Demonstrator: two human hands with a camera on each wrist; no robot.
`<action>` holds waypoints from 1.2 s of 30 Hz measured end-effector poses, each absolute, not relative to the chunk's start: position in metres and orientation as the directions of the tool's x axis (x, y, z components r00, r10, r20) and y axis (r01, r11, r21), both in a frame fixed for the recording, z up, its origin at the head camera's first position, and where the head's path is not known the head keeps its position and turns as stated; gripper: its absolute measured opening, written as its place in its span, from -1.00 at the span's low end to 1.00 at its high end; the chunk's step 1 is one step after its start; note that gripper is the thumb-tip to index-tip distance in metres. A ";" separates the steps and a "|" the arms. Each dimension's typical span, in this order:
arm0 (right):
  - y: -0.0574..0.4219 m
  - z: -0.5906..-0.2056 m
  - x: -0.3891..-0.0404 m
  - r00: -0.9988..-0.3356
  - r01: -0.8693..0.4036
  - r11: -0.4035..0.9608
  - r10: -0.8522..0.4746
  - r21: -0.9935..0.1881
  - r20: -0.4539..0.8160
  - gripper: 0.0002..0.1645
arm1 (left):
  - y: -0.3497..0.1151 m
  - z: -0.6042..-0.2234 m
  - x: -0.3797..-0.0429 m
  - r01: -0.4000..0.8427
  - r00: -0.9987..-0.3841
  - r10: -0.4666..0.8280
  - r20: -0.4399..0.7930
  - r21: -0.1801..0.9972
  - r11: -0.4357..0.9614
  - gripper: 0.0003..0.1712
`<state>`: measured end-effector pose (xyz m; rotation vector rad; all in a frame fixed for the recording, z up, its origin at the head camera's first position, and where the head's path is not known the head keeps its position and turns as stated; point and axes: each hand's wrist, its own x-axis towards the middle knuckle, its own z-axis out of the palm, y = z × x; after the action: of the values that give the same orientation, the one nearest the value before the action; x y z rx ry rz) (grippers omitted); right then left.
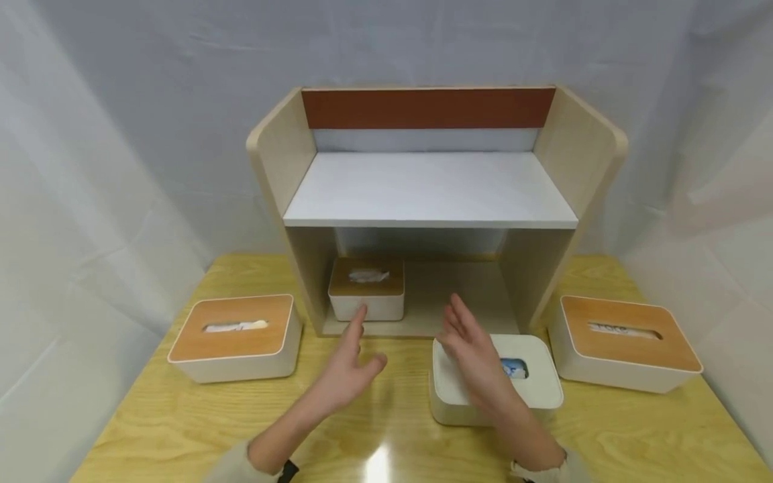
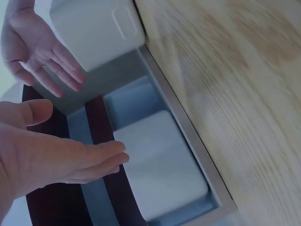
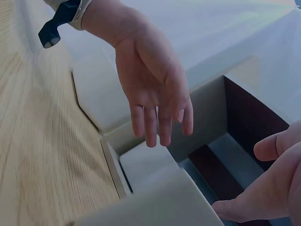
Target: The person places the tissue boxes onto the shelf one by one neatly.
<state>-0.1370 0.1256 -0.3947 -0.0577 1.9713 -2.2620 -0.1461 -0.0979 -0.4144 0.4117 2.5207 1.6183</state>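
Just in front of a small tissue box (image 1: 368, 308) with a wood-look lid, my left hand (image 1: 341, 376) stretches its fingers forward. That box sits at the left end of the lower level of a desktop shelf (image 1: 449, 288). In the left wrist view the left hand (image 2: 61, 160) has straight fingers close to the box's white side (image 2: 164, 169); contact cannot be made out. My right hand (image 1: 480, 365) hovers over an all-white tissue box (image 1: 537, 396) on the table. Its fingers are extended and hold nothing, and it covers part of that lid.
A wood-lidded tissue box (image 1: 235, 369) lies left of the shelf, and another (image 1: 622, 376) lies to its right. The shelf's white upper board (image 1: 429, 188) overhangs the lower level. White cloth (image 1: 151, 134) hangs behind the wooden table (image 1: 169, 429).
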 end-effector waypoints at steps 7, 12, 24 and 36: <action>0.156 -0.397 -0.124 -0.989 0.082 -0.028 -0.128 -0.996 -0.078 -0.13 | -0.085 -0.415 -0.138 0.181 -0.933 0.357 0.055 0.926 0.330 0.02; 0.176 -0.398 -0.120 -0.991 0.059 0.062 -0.118 -0.996 -0.066 -0.12 | -0.080 -0.415 -0.135 0.178 -0.917 0.398 0.034 0.926 0.333 0.03; 0.212 -0.409 -0.120 -0.996 -0.027 0.151 -0.091 -0.988 0.013 -0.15 | -0.072 -0.418 -0.137 0.206 -0.880 0.474 0.028 0.923 0.326 0.00; 0.234 -0.418 -0.105 -1.000 -0.027 0.235 -0.013 -0.972 0.025 -0.20 | -0.067 -0.420 -0.133 0.178 -0.854 0.519 -0.035 0.918 0.354 -0.02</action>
<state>-0.1048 0.2338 -0.4181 -0.0397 2.4778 -1.9499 -0.1331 -0.0667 -0.4201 0.6159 2.3018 1.5002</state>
